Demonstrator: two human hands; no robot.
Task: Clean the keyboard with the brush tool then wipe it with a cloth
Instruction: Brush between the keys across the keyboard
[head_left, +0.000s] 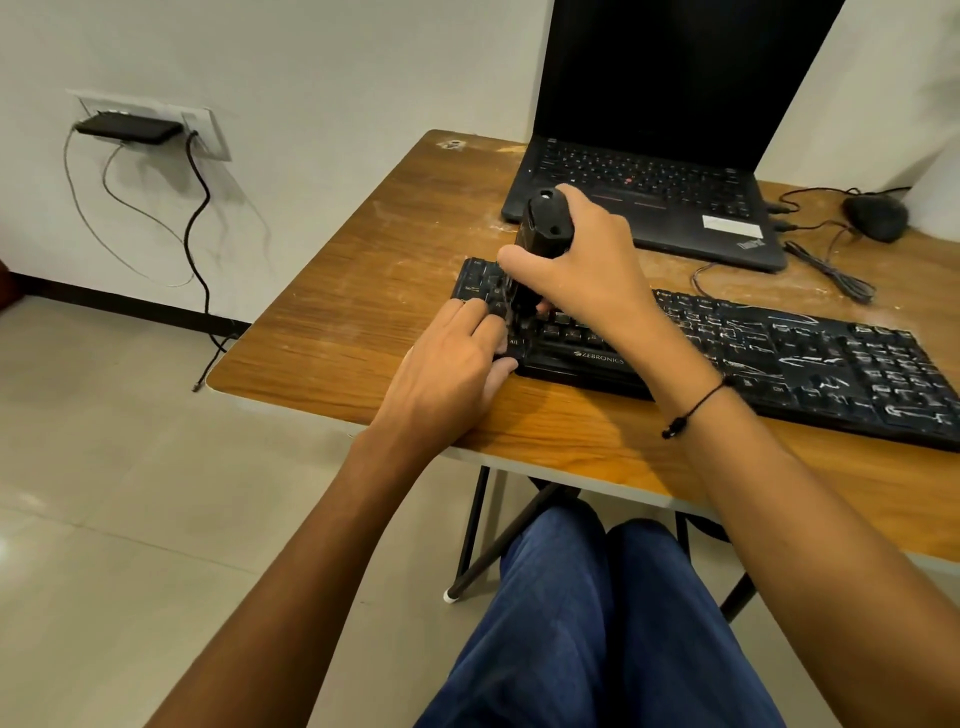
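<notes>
Head view, seated person at a wooden worktop (332, 291).

Keyboard (753, 358): black, streaked with white dust, lying across the worktop near the front edge.

Brush tool (540, 234): black, upright, lower end down on the keys at the keyboard's left end.

Right hand (587, 260): fingers and thumb wrapped round the brush tool.

Left hand (457, 364): fingers laid fairly straight on the keyboard's left corner, thumb against the front edge, holding nothing.

Laptop (654, 171): open, screen dark, behind the keyboard.

Mouse (875, 215): black, corded, right of the laptop.

Phone (127, 127): resting on the wall socket, cables hanging below.
</notes>
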